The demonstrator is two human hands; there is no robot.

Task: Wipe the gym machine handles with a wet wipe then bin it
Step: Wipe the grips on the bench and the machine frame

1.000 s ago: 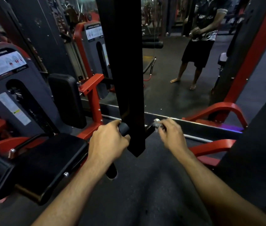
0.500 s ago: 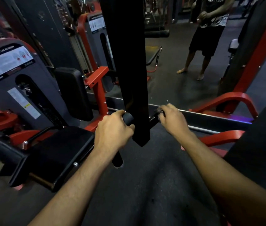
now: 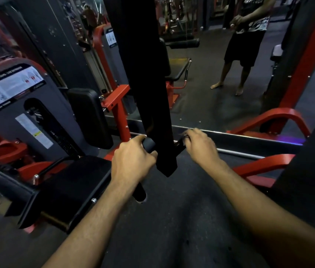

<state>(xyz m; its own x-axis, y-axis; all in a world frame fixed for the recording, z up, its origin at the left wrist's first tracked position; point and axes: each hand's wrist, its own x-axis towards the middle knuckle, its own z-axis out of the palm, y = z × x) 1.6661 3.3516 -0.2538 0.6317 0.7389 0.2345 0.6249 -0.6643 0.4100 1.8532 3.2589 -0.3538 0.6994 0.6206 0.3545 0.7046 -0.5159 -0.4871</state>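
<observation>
A black padded handle bar (image 3: 149, 146) hangs from a wide black strap (image 3: 145, 84) in front of me. My left hand (image 3: 133, 161) grips the bar's left part, whose end (image 3: 140, 194) sticks out below my wrist. My right hand (image 3: 199, 146) is curled over the bar's right end (image 3: 179, 145). The wet wipe is almost hidden under those fingers; only a small pale glint (image 3: 185, 134) shows at the fingertips.
A black seat pad (image 3: 71, 182) and a grey leg machine (image 3: 27, 105) stand to my left. Red frame tubes (image 3: 272, 118) lie on the right. A mirror ahead shows a standing person (image 3: 247, 39). Dark rubber floor (image 3: 172, 219) lies below.
The view has tilted and the bar sits higher in the frame. My right hand has slid over the bar's right end, covering the wipe that showed a second ago. The left grip is unchanged.
</observation>
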